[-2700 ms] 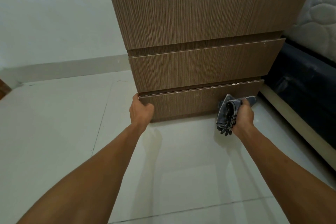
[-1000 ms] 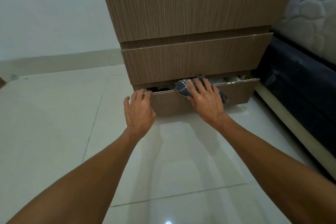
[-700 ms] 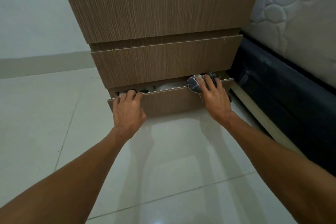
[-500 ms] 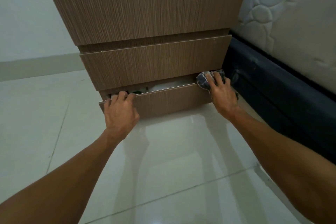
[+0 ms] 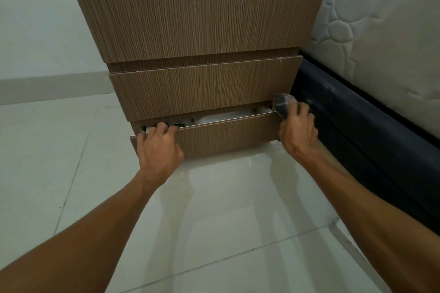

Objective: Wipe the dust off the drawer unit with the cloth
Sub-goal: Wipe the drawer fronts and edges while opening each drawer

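A tall wood-grain drawer unit (image 5: pixel 197 19) stands on the floor in front of me. Its bottom drawer (image 5: pixel 228 137) is pulled out a little, and white items show inside. My left hand (image 5: pixel 158 147) grips the top edge of that drawer near its left end, fingers curled over the rim. My right hand (image 5: pixel 297 131) holds a bunched dark grey cloth (image 5: pixel 282 104) against the right end of the drawer's top edge. Most of the cloth is hidden under my fingers.
A dark bed base (image 5: pixel 371 140) with a white quilted mattress (image 5: pixel 385 50) stands close on the right of the unit. Glossy pale floor tiles (image 5: pixel 214 209) spread below my arms. A white wall with a skirting strip (image 5: pixel 47 85) lies at the left.
The bottom drawer was pulled open. My right hand slid the cloth along its top edge from the middle to the right end. My left hand stayed on the left end.
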A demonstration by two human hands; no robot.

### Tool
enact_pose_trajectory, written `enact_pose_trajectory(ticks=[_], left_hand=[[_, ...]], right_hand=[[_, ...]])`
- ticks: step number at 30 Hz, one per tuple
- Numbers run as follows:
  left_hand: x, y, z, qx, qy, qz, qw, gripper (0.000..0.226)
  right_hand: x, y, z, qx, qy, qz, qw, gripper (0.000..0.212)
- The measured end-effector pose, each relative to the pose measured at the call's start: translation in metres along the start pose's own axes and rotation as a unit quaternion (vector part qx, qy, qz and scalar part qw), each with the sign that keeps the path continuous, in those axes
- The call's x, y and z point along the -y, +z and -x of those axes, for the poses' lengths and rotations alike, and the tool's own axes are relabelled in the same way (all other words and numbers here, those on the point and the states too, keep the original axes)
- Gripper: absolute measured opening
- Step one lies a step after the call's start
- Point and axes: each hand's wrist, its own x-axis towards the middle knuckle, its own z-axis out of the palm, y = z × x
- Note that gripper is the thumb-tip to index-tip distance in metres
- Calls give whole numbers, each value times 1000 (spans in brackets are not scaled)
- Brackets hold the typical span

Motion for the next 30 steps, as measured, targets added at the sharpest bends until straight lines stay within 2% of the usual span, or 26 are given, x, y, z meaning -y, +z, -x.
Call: enact_pose_trajectory(ticks=[3, 5, 15, 19, 21, 22, 24, 26, 28, 29, 30], left_hand=[[-1, 0, 1, -1, 0, -2, 1000, 38], [-1, -1, 1, -2, 1, -4, 1000, 37], [1, -3, -2, 9, 4, -3, 1000, 38], [2, -3, -2, 10, 9, -8, 1000, 38], [2, -3, -2, 9, 8, -7, 1000, 38], [1, -2, -2, 7, 8, -5, 1000, 38], [0, -1, -3, 6, 4, -5, 1000, 38], [0, 0, -3, 7, 0, -4, 1000, 39], [-1, 0, -3, 7, -2, -5, 1000, 39], [-1, 0, -3, 6, -2, -5, 1000, 40], [-1, 0, -3, 7, -1, -5, 1000, 39]], right_hand=[[27, 10, 8, 8, -185, 62, 981, 68], [36, 20, 7, 31, -208, 92, 973, 67], [-6, 16, -33, 91, 33, 43, 994, 59], [-23, 9, -54, 155, 207, -57, 964, 63], [-28, 9, -53, 129, 299, -129, 937, 65], [-29, 10, -50, 100, 315, -149, 932, 64], [-26, 10, -42, 35, 271, -146, 951, 62], [-20, 11, -38, 3, 127, -99, 987, 61], [-15, 14, -35, 30, -34, -5, 999, 61], [-13, 17, -35, 49, -76, 36, 995, 61], [-11, 19, -36, 56, -82, 57, 993, 61]])
